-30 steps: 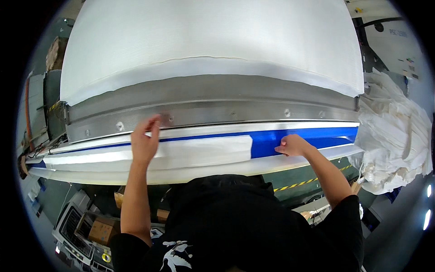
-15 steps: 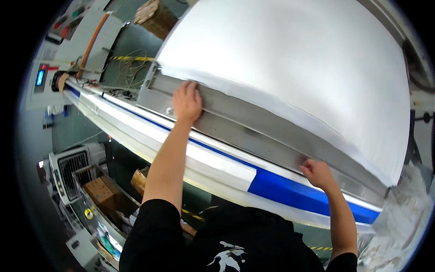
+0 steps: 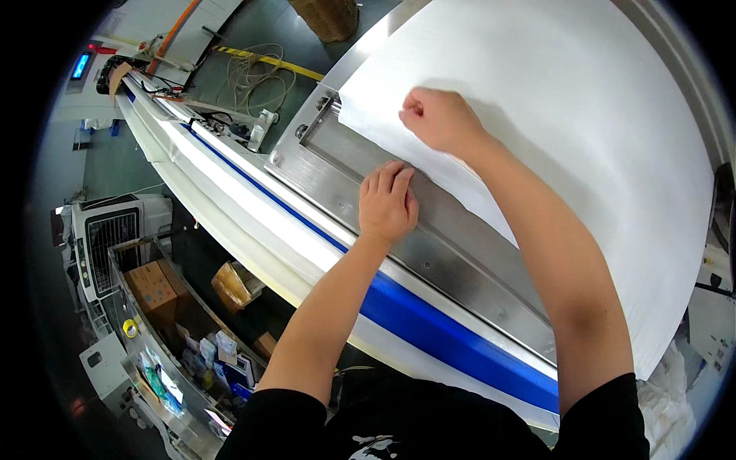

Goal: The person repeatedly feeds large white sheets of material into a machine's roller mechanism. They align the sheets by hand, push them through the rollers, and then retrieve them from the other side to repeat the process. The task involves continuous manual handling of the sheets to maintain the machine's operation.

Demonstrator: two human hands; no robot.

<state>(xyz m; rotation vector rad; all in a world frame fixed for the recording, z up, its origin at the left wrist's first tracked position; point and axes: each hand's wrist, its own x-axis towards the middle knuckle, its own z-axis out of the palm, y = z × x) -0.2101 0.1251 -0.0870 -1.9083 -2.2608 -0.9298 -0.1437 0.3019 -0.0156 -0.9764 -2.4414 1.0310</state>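
Observation:
A broad white sheet (image 3: 583, 100) of soft, cloth-like material covers the table, its near edge lying along a grey metal plate (image 3: 307, 182) with a recessed channel. My left hand (image 3: 387, 201) rests palm down on this metal by the sheet's edge, fingers laid over the channel, nothing visible in them. Further out and slightly right, my right hand (image 3: 441, 120) is over the sheet near its left corner, its fingers curled closed. Whatever these fingers may hold is hidden. A shadow falls on the sheet beside this arm.
Along the near side runs a long rail with white cloth (image 3: 253, 226) and a blue strip (image 3: 460, 341). A coiled hose (image 3: 261, 80) lies on the floor beyond. A grey bin with a cardboard box (image 3: 153, 287) and an air cooler (image 3: 115, 245) stand left. Crumpled white material (image 3: 663, 399) hangs right.
My right hand has swung from the plate's right part to the sheet's far left corner, crossing past my left hand. My left hand still rests on the metal. The view has shifted leftward.

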